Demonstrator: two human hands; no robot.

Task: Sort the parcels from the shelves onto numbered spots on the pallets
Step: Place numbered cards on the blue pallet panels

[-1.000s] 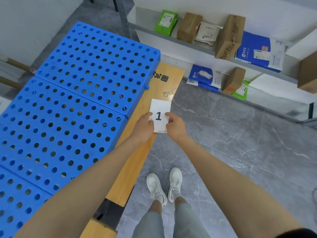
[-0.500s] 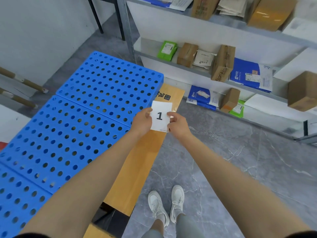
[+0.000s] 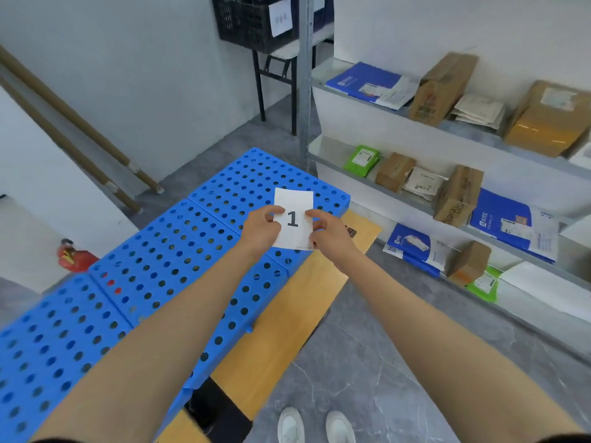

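Blue perforated pallets (image 3: 179,251) lie in a row on the floor at left, with a wooden board (image 3: 287,314) along their right edge. Shelves (image 3: 399,129) stand at right and carry the parcels on three levels: a blue mailer (image 3: 367,83), brown boxes (image 3: 443,87), a green pouch (image 3: 363,159) and white pouches (image 3: 476,110) (labels too blurred to read). A black crate (image 3: 246,24) sits on a stand in the far corner. Two poles (image 3: 64,123) lean on the left wall, and a red object (image 3: 75,257) sits beyond the pallets. Both arms (image 3: 179,330) reach forward and cover part of the near pallets and board. The left hand (image 3: 260,230) pinches the left edge of a white card (image 3: 294,199), thumb on the face and fingers curled behind. The right hand (image 3: 332,236) pinches the right edge between thumb and forefinger, remaining fingers loosely curled. The card shows the numeral 1 toward the camera and is held above the right corner of the far pallet. All visible parcels lie on the shelves, well apart from both hands
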